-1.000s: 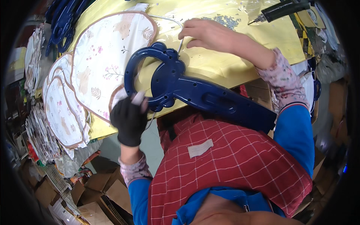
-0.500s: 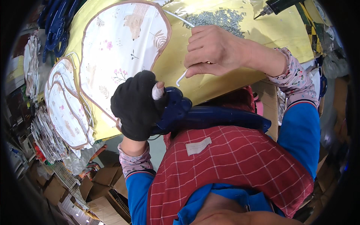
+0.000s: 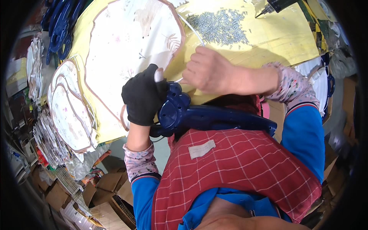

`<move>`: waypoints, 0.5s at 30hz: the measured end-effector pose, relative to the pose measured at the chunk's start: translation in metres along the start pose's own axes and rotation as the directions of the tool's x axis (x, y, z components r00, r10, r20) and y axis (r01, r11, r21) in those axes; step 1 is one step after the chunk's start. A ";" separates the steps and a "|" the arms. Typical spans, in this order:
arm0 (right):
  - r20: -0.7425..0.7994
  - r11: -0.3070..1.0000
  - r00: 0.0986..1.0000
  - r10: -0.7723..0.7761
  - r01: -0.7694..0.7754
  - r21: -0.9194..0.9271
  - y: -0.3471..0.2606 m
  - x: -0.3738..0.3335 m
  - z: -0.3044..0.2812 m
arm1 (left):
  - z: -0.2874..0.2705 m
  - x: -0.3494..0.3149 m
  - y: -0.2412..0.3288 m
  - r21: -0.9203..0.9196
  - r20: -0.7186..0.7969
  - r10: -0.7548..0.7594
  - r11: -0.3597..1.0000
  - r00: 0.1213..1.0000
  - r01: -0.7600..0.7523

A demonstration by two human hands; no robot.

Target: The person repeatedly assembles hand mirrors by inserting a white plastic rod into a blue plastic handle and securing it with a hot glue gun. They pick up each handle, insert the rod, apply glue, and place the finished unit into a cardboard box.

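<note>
A long dark blue plastic part [image 3: 226,119] with a knobbed, holed left end lies across my lap at the table edge. My left hand [image 3: 142,97], in a black glove with a white-wrapped thumb, is closed round that knobbed end. My right hand [image 3: 210,72] is bare and closed on a stiff white wire [image 3: 196,33]. The wire's short end points from the fist toward the knobbed end; whether it enters a hole is hidden. The wire's other stretch runs up beside a large white printed fabric panel [image 3: 122,46] with brown edging, lying on the table left of my hands.
A heap of small silvery screws [image 3: 222,28] lies on the yellow table cover [image 3: 283,42]. A black power screwdriver [image 3: 280,5] juts in at the top right. Smaller fabric panels [image 3: 69,111] are stacked at the left, with more blue plastic parts [image 3: 59,32] behind them. Cardboard boxes [image 3: 105,184] stand lower left.
My right hand has moved down and left with the wire, bringing its end to the knobbed part. My left hand and the fabric panel have shifted slightly right.
</note>
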State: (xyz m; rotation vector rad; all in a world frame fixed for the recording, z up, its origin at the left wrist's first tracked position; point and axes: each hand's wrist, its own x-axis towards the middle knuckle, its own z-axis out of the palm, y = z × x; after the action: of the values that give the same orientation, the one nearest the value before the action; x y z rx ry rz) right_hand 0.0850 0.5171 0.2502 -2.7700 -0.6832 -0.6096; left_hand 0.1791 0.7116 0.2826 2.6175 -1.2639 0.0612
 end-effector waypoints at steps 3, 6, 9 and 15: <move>0.076 0.999 0.997 -0.018 0.022 -0.049 0.007 0.003 -0.003 | 0.005 0.011 0.000 0.052 0.084 -0.043 0.998 0.996 0.038; -0.049 0.959 0.967 -0.251 0.255 0.121 0.069 0.020 -0.002 | 0.019 0.037 -0.003 -0.022 -0.098 0.153 0.988 0.983 -0.156; 0.071 0.972 0.984 -0.161 0.146 0.183 0.101 0.018 -0.004 | 0.040 0.071 -0.013 -0.299 -0.042 0.091 0.949 0.995 -0.099; 0.159 0.926 0.939 0.305 -0.332 0.181 0.115 0.022 0.004 | 0.057 0.123 -0.033 -0.389 0.008 0.113 0.916 0.994 -0.101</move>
State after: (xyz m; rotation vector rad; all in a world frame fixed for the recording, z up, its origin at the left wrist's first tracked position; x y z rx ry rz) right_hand 0.1599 0.4276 0.2439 -2.6571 -0.2839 -0.2775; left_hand 0.2783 0.6240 0.2374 2.2174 -1.2769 -0.1937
